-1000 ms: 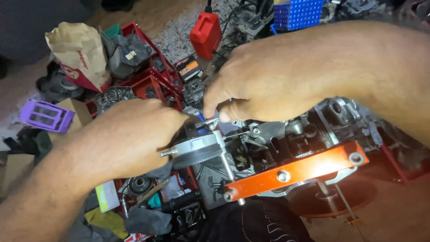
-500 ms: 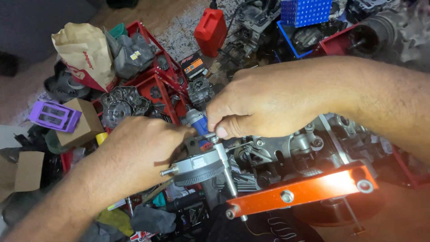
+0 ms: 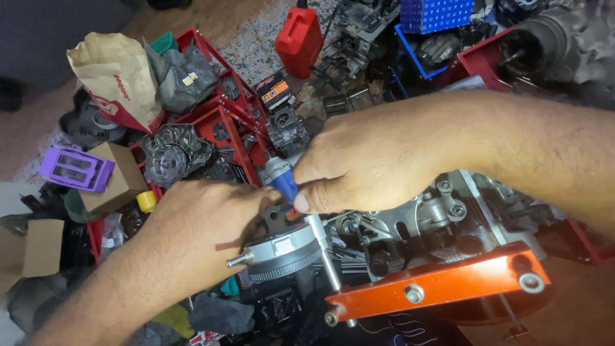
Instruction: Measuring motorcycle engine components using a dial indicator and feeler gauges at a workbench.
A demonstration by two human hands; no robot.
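Screwdriver with a blue handle sits near the centre of the view, just above the round dial gauge. Its long axis runs from 11 o'clock to 5 o'clock, the grey handle cap toward 11 o'clock; the tip is hidden behind the fingers. The right hand comes from 3 o'clock and is pinched on the handle. The left hand comes from 8 o'clock and is closed on the gauge at its left side. The engine lies at 4 o'clock, with an orange bar below it. A red can stands at 12 o'clock.
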